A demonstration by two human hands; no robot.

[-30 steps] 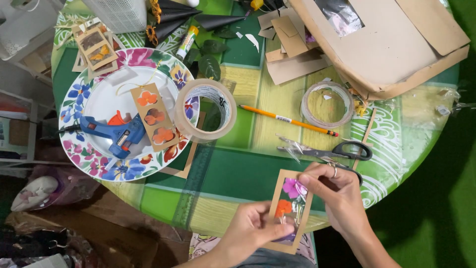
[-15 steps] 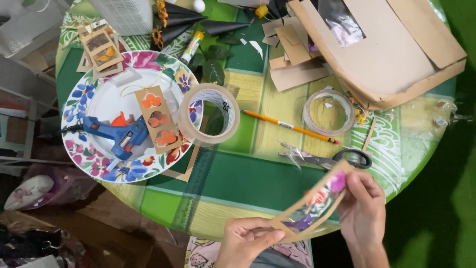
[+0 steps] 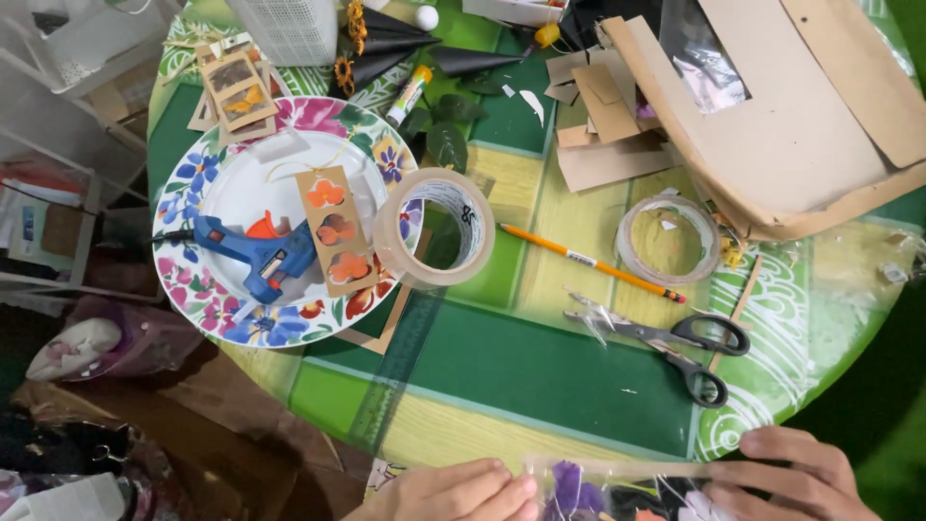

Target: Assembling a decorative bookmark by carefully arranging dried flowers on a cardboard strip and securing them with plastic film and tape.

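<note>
Both hands pinch the flower card [image 3: 617,497] at the table's [image 3: 540,376] near edge, left hand [image 3: 458,492] on one end, right hand [image 3: 791,478] on the other, probably keeping it taut. Scissors [image 3: 675,342] lie just beyond, close to reach.

two tape rolls [image 3: 434,228], one pencil [image 3: 590,261], one scissors [image 3: 675,345], one glue gun [image 3: 253,258], one plate [image 3: 198,174]
</note>
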